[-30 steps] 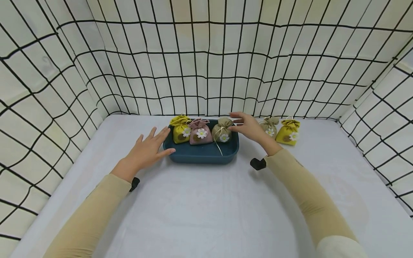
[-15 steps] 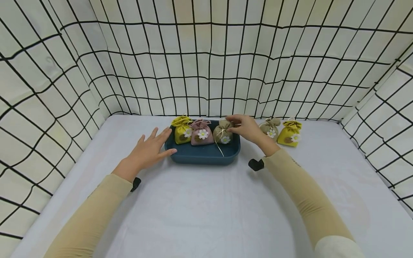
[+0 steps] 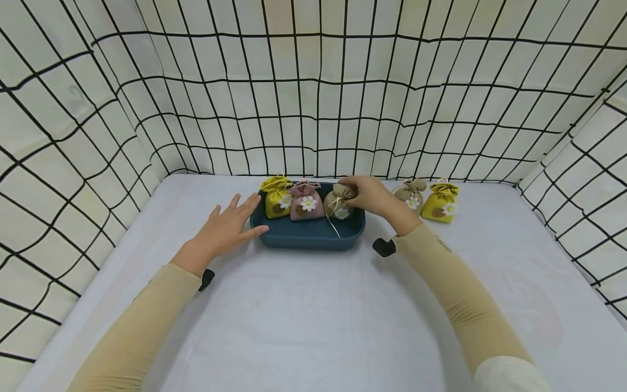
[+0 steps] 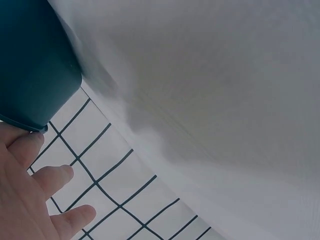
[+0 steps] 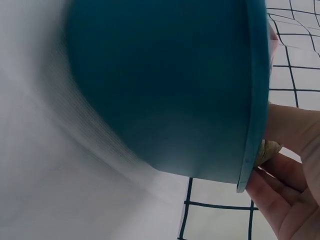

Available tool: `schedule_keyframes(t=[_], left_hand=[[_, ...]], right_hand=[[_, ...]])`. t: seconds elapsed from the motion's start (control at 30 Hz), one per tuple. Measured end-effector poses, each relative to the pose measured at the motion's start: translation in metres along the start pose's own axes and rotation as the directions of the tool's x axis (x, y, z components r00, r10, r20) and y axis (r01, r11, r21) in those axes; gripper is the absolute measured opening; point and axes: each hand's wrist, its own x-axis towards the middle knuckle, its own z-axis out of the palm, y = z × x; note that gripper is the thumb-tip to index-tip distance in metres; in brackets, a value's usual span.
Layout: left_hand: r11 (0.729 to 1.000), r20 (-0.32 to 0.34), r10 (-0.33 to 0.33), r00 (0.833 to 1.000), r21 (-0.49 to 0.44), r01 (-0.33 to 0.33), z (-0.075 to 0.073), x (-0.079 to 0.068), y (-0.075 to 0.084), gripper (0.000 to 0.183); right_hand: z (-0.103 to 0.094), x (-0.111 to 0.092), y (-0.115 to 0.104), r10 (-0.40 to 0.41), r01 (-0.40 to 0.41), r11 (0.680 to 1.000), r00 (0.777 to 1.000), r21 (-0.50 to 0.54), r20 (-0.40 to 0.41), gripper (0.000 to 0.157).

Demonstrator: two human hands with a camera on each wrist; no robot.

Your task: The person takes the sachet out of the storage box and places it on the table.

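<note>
A dark blue rectangular tray point(image 3: 308, 242) sits at the back of the table. In it, side by side, stand a yellow drawstring pouch point(image 3: 276, 208), a pink drawstring pouch point(image 3: 299, 210) and a beige drawstring pouch point(image 3: 332, 205), each with a white flower. My right hand point(image 3: 374, 198) reaches over the tray's right rim and grips the beige pouch by its side and top. In the right wrist view, a bit of beige cloth shows between thumb and fingers. My left hand point(image 3: 222, 231) lies with spread fingers at the tray's left rim, fingertips against it.
Right of the tray, a second beige pouch point(image 3: 414, 191) and a second yellow pouch point(image 3: 437, 209) stand on the white-covered table point(image 3: 303, 316). Black netting over white cloth point(image 3: 343, 98) rises close behind and at both sides.
My right hand has moved left and down onto the beige pouch, its fingers closing round it. The left hand stays at the tray's rim.
</note>
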Motion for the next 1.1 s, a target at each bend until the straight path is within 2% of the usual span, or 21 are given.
schedule_keyframes(t=[0.23, 0.37, 0.57, 1.1], left_hand=[[1.000, -0.004, 0.003, 1.000, 0.005, -0.003, 0.000, 0.000, 0.001, 0.093], [1.000, -0.003, 0.004, 1.000, 0.001, -0.004, 0.000, 0.000, 0.000, 0.093], [1.000, -0.003, 0.004, 1.000, -0.009, -0.004, 0.000, 0.000, 0.001, 0.094], [1.000, 0.008, -0.004, 1.000, -0.017, 0.004, -0.002, 0.000, 0.002, 0.089]], right_hand=[[0.002, 0.001, -0.007, -0.024, 0.028, 0.997, 0.998, -0.067, 0.052, 0.065], [0.003, 0.002, -0.007, -0.029, 0.032, 0.997, 0.998, -0.070, 0.054, 0.063], [0.005, 0.004, -0.003, -0.033, 0.033, 0.999, 0.999, -0.038, 0.013, 0.053], [0.013, 0.002, 0.008, -0.040, 0.047, 0.996, 0.995, 0.071, -0.092, 0.041]])
